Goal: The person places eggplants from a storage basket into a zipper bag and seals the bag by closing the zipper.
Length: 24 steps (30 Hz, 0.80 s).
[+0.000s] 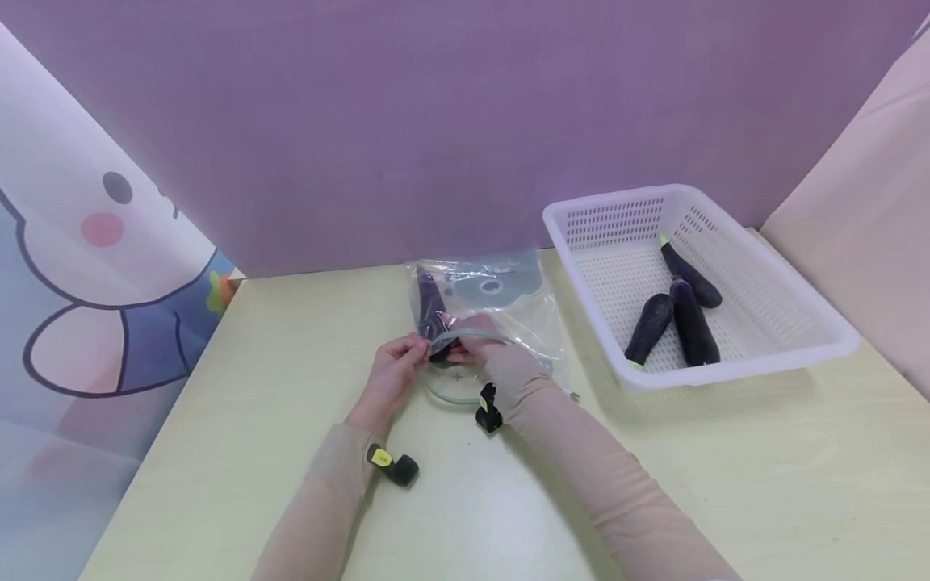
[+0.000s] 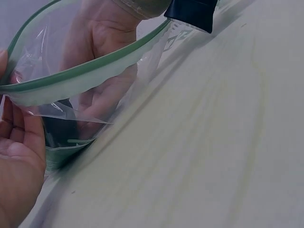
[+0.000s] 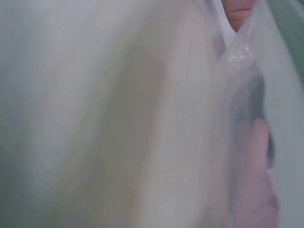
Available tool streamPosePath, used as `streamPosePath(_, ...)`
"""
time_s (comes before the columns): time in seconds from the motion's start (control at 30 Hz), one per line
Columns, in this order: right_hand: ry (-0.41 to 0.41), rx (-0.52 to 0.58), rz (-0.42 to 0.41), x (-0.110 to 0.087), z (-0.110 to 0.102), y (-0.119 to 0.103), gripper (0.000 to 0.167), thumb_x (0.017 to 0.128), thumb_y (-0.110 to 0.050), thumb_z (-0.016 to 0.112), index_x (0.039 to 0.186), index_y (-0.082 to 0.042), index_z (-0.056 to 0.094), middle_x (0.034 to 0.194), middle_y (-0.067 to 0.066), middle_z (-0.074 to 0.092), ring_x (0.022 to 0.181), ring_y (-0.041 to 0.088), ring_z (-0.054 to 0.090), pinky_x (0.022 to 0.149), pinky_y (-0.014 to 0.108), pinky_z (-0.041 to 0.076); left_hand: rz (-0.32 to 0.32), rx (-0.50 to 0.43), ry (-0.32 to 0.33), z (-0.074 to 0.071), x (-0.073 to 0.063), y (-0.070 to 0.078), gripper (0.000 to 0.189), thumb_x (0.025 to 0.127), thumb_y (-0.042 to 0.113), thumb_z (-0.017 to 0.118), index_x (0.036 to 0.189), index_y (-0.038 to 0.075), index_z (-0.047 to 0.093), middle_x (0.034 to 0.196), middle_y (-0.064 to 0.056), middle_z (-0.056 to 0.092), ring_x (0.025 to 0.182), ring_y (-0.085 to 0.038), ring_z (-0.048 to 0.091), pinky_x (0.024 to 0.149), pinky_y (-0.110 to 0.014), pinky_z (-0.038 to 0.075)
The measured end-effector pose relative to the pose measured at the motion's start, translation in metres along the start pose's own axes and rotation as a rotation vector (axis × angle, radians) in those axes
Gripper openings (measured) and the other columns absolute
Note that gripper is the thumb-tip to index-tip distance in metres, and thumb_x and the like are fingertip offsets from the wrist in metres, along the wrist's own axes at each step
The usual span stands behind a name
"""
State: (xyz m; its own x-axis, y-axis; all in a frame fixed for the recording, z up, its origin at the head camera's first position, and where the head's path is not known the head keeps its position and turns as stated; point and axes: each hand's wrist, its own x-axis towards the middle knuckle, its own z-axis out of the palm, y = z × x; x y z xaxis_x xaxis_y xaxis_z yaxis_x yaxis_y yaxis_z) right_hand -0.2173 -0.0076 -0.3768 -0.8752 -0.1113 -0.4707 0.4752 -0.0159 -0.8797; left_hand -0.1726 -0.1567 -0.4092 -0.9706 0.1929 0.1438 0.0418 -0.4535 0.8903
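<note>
A clear zip bag (image 1: 534,315) with a green-edged mouth lies on the table, its mouth spread towards me. Inside it is a dark purple eggplant (image 1: 431,303), its near end close to the opening. My left hand (image 1: 395,371) pinches the left side of the bag's mouth between thumb and fingers. Through the mouth reaches my right hand (image 1: 475,343), inside the bag beside the eggplant's near end. Seen through the plastic in the left wrist view, the right hand's fingers (image 2: 102,102) extend along the dark eggplant (image 2: 61,128). The right wrist view shows one straight finger (image 3: 259,147) behind the film.
A white perforated basket (image 1: 792,315) stands to the right of the bag, with three eggplants (image 1: 693,323) in it. A purple backdrop (image 1: 465,129) rises along the table's far edge. The pale table (image 1: 291,339) extends to both sides and towards me.
</note>
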Motion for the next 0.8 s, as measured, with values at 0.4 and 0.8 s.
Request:
streamPosePath(0.4,-0.036,-0.068,0.026,-0.005,0.002,-0.001,0.017,0.092,-0.012,0.054,0.098,0.002,0.062,0.065,0.006,0.059,0.054,0.016,0.057,0.060,0.029,0.057,-0.015,0.015,0.042,0.003,-0.001,0.002,0.030,0.088,0.000,0.060,0.073,0.022,0.072,0.073,0.008,0.062,0.069,-0.004,0.054,0.066,-0.015,0.046)
streamPosePath(0.8,-0.124,-0.169,-0.024,-0.016,-0.004,0.000,0.024,0.093,-0.009,0.054,0.114,0.003,0.057,0.074,0.003,0.055,0.063,0.013,0.055,0.070,0.029,0.056,0.021,0.010,0.020,0.001,0.001,0.000,0.022,0.086,0.004,0.064,0.074,0.022,0.072,0.073,0.008,0.062,0.069,-0.005,0.054,0.067,-0.016,0.046)
